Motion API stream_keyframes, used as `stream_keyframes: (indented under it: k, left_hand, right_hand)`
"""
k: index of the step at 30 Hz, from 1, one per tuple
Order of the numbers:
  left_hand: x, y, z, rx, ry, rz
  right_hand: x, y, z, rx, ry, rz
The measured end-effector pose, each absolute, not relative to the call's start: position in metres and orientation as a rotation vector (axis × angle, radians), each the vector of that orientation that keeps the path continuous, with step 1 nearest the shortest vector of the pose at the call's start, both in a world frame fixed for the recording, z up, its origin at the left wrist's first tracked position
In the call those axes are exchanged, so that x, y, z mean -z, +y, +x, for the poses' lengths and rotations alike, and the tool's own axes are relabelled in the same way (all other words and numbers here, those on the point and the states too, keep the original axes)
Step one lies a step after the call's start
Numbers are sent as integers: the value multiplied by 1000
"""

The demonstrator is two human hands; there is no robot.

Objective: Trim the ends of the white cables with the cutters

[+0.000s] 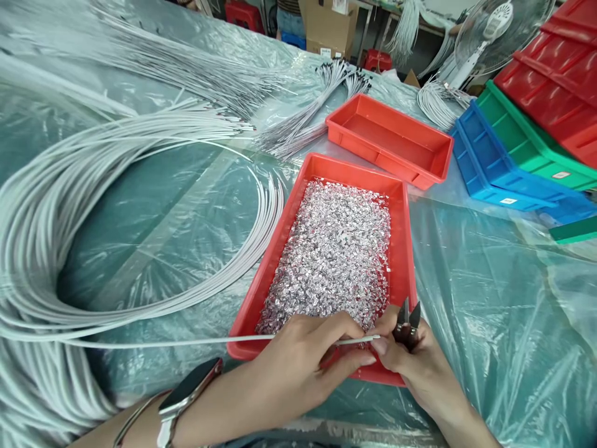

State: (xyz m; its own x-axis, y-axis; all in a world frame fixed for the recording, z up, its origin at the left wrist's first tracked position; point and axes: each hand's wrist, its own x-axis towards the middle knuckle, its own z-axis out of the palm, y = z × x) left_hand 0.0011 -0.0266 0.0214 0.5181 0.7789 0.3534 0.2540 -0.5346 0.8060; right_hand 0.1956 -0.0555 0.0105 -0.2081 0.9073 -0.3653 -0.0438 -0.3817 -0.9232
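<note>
Pinching one white cable (186, 341) near its tip, the left hand (298, 361) feeds it to the right hand (410, 358) gripping small cutters (408, 323) — foil scraps (333, 249) fill the red tray (405, 261) ahead; many cables (56, 224) wait leftward.

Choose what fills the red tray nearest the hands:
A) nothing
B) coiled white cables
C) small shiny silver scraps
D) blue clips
C: the near red tray holds a heap of small shiny silver scraps, just beyond the left hand pinching a white cable.
</note>
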Motion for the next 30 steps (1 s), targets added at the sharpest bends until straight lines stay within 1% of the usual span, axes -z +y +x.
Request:
stream_keyframes:
  k: [9,18,20,23,25,30]
  left_hand:
    - [-22,-27,-1,-801,836,1960]
    - [-19,-30,-1,-878,855,1964]
    - [-17,-32,-1,-887,894,1905]
    - [-14,-32,-2,-815,948,1745]
    - [-15,-31,-3,-751,946,1627]
    - [-23,-27,-3,-668,864,1413]
  right_hand:
    - [-13,-56,194,-1649,-1118,-1358]
    - [-20,-51,193,-1728,-1185,-1224]
    - [-21,-53,194,-1641,-1244,-1230]
    - [-21,-60,191,-1297,-1421,-1254]
    - [-19,-63,188,-1122,-1539,-1264]
    - [-21,-65,184,-1020,-1758,-1421]
